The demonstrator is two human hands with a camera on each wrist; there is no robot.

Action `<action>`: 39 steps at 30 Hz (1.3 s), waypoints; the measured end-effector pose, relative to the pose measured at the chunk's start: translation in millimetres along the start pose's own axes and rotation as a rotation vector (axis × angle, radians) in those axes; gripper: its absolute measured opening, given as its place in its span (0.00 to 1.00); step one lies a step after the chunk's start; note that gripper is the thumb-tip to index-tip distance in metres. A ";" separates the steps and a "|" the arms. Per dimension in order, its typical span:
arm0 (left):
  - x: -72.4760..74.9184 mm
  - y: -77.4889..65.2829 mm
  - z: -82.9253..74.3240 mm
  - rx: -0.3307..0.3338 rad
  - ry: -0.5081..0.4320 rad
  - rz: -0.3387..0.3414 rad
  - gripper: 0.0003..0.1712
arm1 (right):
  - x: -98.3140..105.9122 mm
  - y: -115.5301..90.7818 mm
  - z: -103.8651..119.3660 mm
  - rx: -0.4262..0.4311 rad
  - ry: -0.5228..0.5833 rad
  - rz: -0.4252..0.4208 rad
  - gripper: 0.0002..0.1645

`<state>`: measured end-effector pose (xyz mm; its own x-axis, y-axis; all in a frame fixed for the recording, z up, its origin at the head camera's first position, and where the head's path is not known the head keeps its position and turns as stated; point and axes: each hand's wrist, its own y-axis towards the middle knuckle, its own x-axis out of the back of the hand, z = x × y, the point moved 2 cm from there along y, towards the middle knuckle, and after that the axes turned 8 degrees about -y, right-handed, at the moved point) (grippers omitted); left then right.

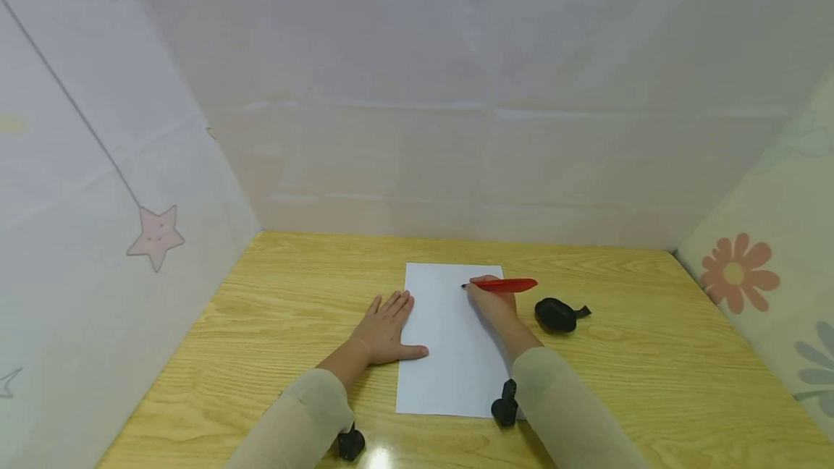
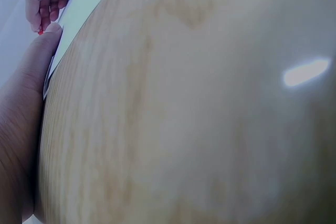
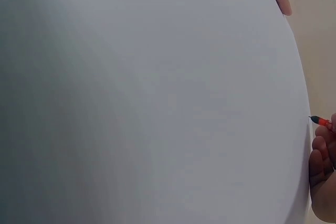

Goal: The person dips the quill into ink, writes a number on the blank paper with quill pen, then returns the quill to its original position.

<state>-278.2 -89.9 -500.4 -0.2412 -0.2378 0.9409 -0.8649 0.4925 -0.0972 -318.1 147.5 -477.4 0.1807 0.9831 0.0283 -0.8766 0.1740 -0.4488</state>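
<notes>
Red feather-shaped pen held at white rectangular paper sheet

At far left, a pink smiling star is printed on the pale wall covering. The left hand is laid flat with fingers straight, its thumb spread across the sheet's left edge. On the yellowish wood-grained table, the sheet is placed lengthwise. Near its upper right, the pen is pinched by the right hand's curled fingers, dark tip pointed left; tip contact cannot be told. Just beyond, a black rounded object with a short tail is seen.
</notes>
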 end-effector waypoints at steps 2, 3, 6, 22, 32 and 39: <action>-0.3 0.1 0.0 -0.002 0.005 -0.001 0.64 | -0.4 -0.2 -0.5 -0.009 0.038 0.006 0.29; -0.8 0.5 0.3 -0.002 0.005 -0.002 0.64 | -0.3 -0.4 -0.8 -0.003 0.007 0.002 0.28; -2.3 1.1 1.3 -0.001 0.005 -0.006 0.64 | 0.0 -0.4 -1.8 0.018 -0.048 -0.008 0.27; -1.7 2.9 0.2 0.010 0.009 -0.001 0.65 | -2.0 -2.2 -1.5 0.033 -0.112 0.009 0.27; -2.8 4.2 0.7 0.003 -0.004 -0.008 0.64 | -3.3 -2.4 -2.9 0.048 -0.123 0.002 0.26; -2.0 3.3 0.1 -0.003 -0.011 -0.014 0.64 | -5.8 -2.7 -3.7 0.008 -0.014 0.032 0.31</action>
<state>-280.6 -87.8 -502.7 -0.2339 -0.2534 0.9387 -0.8668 0.4916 -0.0834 -315.1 141.1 -479.7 0.1460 0.9889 0.0269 -0.8855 0.1428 -0.4422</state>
